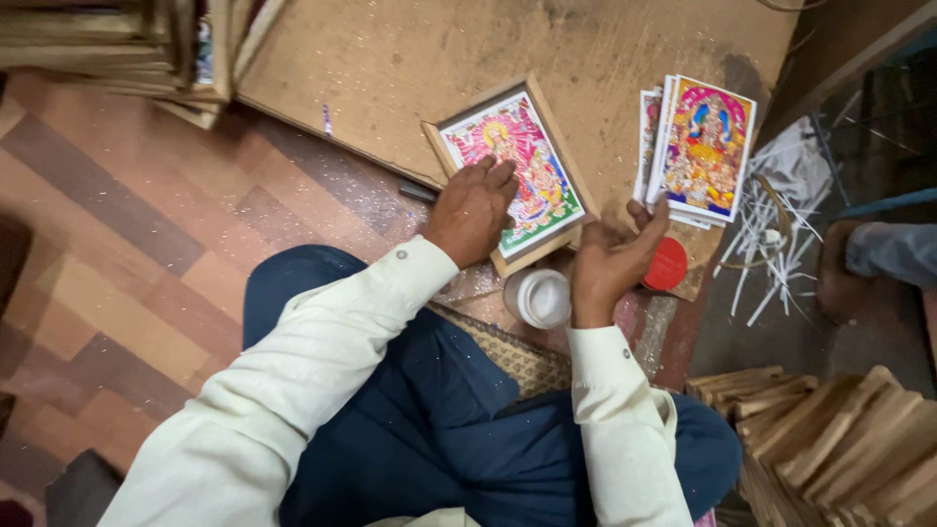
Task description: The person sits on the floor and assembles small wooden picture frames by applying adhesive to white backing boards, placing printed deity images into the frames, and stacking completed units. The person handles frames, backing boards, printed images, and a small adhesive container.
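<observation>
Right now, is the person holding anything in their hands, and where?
Neither hand grips anything. The left hand presses flat on the framed picture, at its lower left part. The right hand hovers, fingers curled, empty.

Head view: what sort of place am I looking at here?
Probably a small picture-framing workshop, worked on the floor. The left hand presses a framed print, loose prints lie alongside, and cut wooden strips are stacked nearby.

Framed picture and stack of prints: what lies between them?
Head view: bare brown board separates the framed picture from the stack of prints; nothing lies there.
</observation>
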